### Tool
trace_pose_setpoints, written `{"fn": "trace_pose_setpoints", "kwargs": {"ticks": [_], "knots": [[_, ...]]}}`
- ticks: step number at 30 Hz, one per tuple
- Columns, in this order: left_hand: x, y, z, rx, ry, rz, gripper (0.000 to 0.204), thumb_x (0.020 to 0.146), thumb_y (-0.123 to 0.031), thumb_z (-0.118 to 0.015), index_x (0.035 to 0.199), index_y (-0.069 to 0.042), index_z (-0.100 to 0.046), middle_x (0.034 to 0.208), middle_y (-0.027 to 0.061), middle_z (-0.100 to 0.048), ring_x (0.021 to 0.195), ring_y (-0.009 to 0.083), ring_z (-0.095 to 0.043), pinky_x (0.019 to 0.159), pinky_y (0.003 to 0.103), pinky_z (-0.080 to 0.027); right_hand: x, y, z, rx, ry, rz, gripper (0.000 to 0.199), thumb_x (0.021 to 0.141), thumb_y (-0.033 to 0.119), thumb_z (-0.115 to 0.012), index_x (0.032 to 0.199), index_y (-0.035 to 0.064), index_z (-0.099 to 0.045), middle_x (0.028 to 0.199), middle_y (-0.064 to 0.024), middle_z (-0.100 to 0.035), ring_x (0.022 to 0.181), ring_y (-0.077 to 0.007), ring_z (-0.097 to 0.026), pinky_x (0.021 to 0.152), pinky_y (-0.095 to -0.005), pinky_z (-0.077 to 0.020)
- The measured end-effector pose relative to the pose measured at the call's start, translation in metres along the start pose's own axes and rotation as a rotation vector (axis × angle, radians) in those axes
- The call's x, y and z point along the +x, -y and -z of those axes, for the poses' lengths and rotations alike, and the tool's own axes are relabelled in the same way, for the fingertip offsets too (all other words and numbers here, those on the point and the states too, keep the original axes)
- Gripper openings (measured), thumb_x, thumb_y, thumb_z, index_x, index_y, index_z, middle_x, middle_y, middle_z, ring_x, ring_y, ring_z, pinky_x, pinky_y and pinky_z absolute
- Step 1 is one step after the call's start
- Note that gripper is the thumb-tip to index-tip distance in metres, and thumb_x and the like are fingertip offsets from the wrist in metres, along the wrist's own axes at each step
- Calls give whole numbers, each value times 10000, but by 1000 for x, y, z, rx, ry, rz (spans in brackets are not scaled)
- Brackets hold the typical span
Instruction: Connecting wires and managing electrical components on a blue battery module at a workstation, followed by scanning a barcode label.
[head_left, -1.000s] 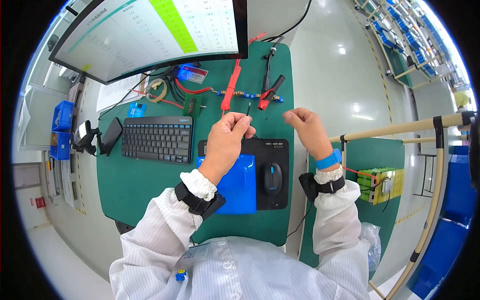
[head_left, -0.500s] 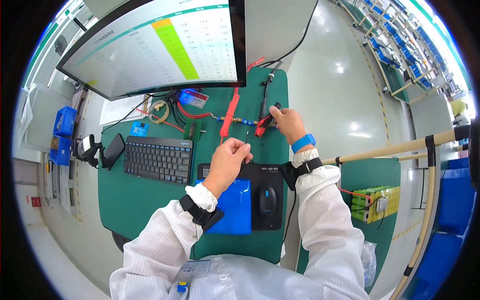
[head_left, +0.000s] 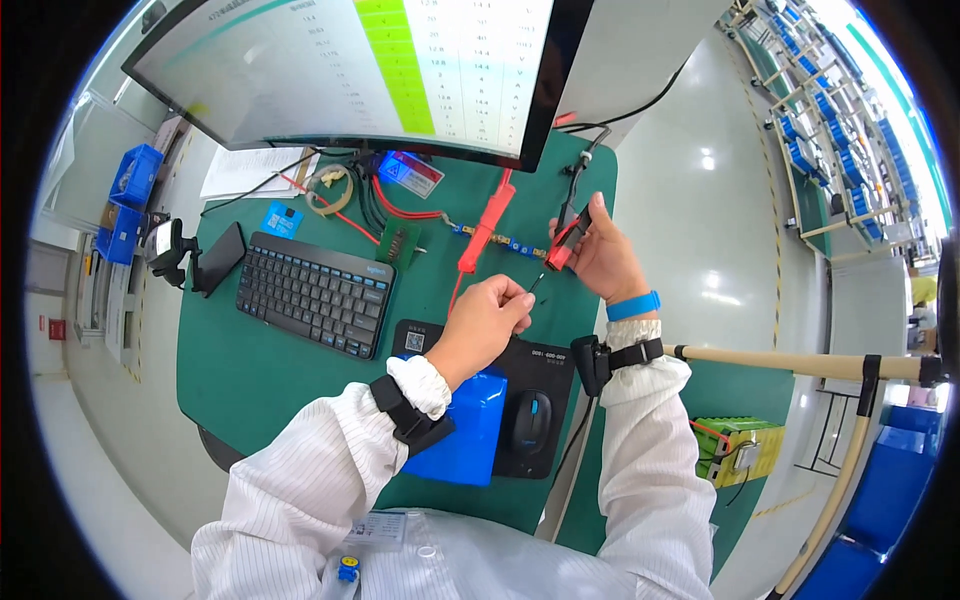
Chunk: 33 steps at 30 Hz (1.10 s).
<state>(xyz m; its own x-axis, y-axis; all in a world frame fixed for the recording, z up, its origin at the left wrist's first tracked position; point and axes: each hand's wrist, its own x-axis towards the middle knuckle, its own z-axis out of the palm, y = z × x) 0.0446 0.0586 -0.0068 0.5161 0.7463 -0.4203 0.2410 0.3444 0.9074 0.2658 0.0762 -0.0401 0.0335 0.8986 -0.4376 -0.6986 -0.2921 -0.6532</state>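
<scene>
Pinches a thin black wire (head_left: 537,284) in the left hand (head_left: 484,325), pointing its long axis up and right at the nose of the red-and-black clip (head_left: 567,242) (too close to tell whether touching), grasped in the right hand (head_left: 608,258) beside the right end of the blue terminal strip (head_left: 515,246).

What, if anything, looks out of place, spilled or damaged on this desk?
Nothing looks spilled or damaged. One mild oddity: the blue pack lies over part of the mouse pad, beside the mouse, taking space usually left for it.
</scene>
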Motion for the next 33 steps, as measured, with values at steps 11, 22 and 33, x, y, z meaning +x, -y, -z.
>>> {"fn": "trace_pose_setpoints", "kwargs": {"ticks": [11,22,33], "knots": [[1,0,-7,50,-68,-14,190,963,-172,-605,934,16,-597,772,61,-647,698,122,-613,673,268,-513,6,4,5,-24,35,-46,479,968,511,-532,1036,47,-631,941,-94,-689,911,-231,-667,822,-386,-544],[-1,-8,-18,-36,-100,0,231,952,-195,-608,894,28,-614,722,76,-670,629,122,-644,602,275,-526,8,-2,-4,17,-160,-8,426,910,473,-654,959,52,-612,881,-108,-673,840,-241,-663,776,-393,-557],[1,-10,-19,1,-99,22,216,958,-187,-613,902,20,-600,730,67,-652,628,125,-626,601,267,-514,11,-7,-3,26,-241,30,372,902,390,-697,928,41,-570,838,-109,-636,795,-246,-659,733,-400,-588]]}}
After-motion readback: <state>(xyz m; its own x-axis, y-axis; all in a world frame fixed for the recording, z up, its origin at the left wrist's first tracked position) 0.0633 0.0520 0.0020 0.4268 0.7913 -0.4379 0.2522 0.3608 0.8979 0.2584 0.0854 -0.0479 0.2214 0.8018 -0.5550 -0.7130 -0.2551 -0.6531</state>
